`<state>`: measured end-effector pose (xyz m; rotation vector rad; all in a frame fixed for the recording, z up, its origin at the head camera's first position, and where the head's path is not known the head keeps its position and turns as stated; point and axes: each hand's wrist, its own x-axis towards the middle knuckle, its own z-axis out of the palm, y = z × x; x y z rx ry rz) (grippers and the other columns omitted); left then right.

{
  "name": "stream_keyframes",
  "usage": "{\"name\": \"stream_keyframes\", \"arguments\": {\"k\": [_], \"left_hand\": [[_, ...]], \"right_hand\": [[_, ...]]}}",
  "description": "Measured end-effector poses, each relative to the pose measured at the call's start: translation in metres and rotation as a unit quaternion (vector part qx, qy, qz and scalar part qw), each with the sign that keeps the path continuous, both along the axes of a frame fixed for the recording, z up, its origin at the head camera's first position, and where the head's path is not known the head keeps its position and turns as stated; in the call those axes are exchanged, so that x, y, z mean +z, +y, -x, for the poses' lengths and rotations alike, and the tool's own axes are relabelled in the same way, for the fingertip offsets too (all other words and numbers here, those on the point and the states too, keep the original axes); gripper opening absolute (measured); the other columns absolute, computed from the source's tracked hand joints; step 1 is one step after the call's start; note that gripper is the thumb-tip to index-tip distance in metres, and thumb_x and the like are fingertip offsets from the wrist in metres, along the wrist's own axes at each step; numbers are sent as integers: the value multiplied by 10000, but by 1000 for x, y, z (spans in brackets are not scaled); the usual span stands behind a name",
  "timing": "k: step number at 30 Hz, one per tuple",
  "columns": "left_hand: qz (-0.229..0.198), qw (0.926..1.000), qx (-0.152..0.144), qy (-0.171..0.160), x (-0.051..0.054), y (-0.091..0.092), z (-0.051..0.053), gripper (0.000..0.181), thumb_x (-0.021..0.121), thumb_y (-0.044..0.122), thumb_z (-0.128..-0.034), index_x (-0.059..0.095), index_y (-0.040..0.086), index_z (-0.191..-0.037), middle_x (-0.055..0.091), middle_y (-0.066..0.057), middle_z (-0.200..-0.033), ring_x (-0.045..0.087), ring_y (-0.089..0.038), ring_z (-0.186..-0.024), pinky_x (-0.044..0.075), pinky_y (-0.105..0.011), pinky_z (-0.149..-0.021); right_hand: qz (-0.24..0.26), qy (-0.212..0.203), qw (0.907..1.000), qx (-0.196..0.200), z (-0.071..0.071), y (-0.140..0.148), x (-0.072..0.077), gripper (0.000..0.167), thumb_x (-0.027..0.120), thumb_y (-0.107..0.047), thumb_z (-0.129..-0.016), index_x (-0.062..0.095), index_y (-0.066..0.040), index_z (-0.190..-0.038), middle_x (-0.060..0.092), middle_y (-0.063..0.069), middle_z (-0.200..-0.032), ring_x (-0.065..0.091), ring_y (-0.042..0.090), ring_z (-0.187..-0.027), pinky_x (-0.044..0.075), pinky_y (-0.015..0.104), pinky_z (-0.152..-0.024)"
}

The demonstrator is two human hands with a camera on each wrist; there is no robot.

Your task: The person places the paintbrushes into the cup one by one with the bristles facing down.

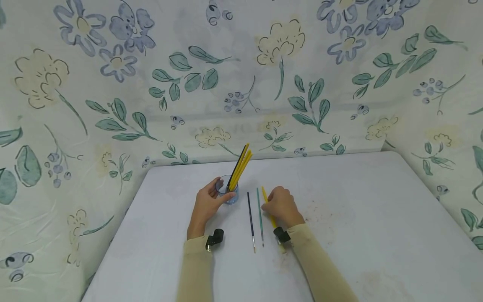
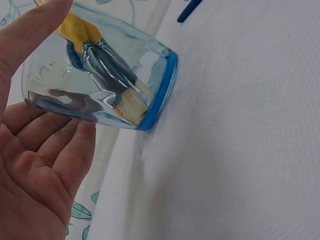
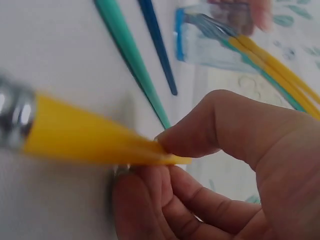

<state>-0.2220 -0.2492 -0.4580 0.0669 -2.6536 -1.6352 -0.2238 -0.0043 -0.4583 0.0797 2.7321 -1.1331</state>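
My left hand point(image 1: 208, 202) holds a clear glass point(image 2: 45, 75) with a blue base, thumb on one side and fingers on the other. Several paintbrushes point(image 1: 240, 167) lean in it, mostly yellow-handled, bristles down as the left wrist view shows. Between thumb and fingers, my right hand point(image 1: 282, 205) pinches a yellow paintbrush point(image 3: 85, 132) by its handle. To the left of that hand a teal paintbrush point(image 1: 260, 214) and a dark blue paintbrush point(image 1: 250, 218) lie side by side on the table, bristles toward me.
The white-covered table point(image 1: 151, 251) has faint brownish specks point(image 1: 320, 216) right of my right hand. Behind it hangs a floral cloth point(image 1: 241, 75), which continues along both sides. Each wrist wears a small black camera point(image 1: 216, 237).
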Motion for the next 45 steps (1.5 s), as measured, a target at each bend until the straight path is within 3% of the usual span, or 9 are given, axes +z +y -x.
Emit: {"name": "stream_keyframes", "arguments": {"k": [7,15,32,45], "left_hand": [[15,10000,30,-75,1,0,0,950,852,430,-843,381,105,-1602,493,-147,-1596,440,-299,-1515,382,-387,-1251],[15,10000,26,-58,0,0,1,941,851,417,-849,381,102,-1601,491,-152,-1597,442,-307,-1514,384,-396,-1253],[21,10000,49,-73,-1,0,1,926,850,407,-852,389,109,-1598,510,-135,-1586,461,-289,-1505,399,-381,-1244],[-6,10000,63,-41,0,1,0,920,850,422,-848,403,112,-1591,509,-138,-1586,461,-289,-1504,397,-373,-1244]], "right_hand": [[651,-490,9965,-170,9,12,-2,256,772,-169,-866,709,-12,-1058,724,115,-935,679,182,-739,567,242,-638],[1076,-666,9918,-194,12,18,1,272,734,-157,-863,706,-26,-1100,732,111,-947,699,189,-760,572,240,-658],[2381,-920,9654,-535,18,28,5,283,729,-102,-876,671,-4,-1135,737,177,-1048,741,199,-773,653,268,-685],[2874,-928,9521,-482,20,27,5,290,737,-89,-883,653,1,-1145,733,177,-1074,768,201,-781,668,283,-701]]}}
